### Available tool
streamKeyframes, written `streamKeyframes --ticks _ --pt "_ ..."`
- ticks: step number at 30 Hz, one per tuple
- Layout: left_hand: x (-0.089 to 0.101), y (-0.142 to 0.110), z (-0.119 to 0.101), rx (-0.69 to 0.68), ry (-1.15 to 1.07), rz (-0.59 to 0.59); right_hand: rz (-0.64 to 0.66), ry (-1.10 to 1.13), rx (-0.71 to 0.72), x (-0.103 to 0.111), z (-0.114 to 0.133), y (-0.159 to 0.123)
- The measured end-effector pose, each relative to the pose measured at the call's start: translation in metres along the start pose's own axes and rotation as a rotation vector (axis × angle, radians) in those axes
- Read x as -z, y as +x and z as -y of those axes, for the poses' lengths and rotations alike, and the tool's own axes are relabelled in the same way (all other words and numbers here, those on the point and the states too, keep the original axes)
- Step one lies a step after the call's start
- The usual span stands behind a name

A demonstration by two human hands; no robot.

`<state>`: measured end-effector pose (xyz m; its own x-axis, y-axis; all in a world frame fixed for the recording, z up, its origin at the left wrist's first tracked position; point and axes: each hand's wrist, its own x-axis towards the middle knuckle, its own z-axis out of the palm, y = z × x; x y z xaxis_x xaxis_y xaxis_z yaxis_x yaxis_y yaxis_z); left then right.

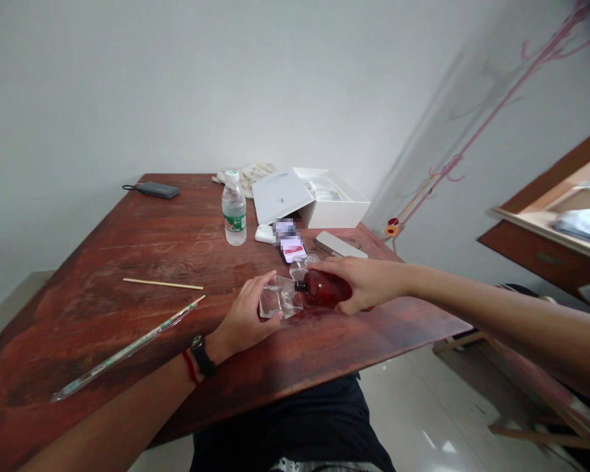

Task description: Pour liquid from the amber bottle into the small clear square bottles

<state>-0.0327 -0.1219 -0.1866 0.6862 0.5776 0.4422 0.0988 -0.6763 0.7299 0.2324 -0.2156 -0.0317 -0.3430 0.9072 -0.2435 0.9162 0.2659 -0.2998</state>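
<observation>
My left hand (252, 307), with a dark watch on the wrist, is closed around a clear plastic box (279, 298) just above the table's front part. My right hand (361, 280) grips a dark red bottle (327, 288) that lies tilted on its side. The bottle's black neck points left and meets the right side of the clear box. Behind the bottle is another piece of clear plastic (303, 265); whether it joins the box I cannot tell. A phone (294, 251) with a lit screen lies just beyond.
On the wooden table (177, 255) stand a water bottle (235, 213) and an open white box (339, 213). A grey case (341, 245), a power bank (158, 190), a bare chopstick (162, 284) and a wrapped chopstick (128, 347) lie about. A pink coat rack (501, 98) leans right.
</observation>
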Motion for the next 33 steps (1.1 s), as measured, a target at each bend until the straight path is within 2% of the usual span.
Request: streamKeyframes --ticks 12,33 --pt "0.0002 -0.0009 0.0005 -0.007 0.004 0.012 0.014 -0.007 -0.032 0.0019 0.0018 0.0004" --pt "-0.0004 -0.001 0.0 -0.011 -0.002 -0.005 -0.002 -0.011 0.02 0.0014 -0.0029 0.0007"
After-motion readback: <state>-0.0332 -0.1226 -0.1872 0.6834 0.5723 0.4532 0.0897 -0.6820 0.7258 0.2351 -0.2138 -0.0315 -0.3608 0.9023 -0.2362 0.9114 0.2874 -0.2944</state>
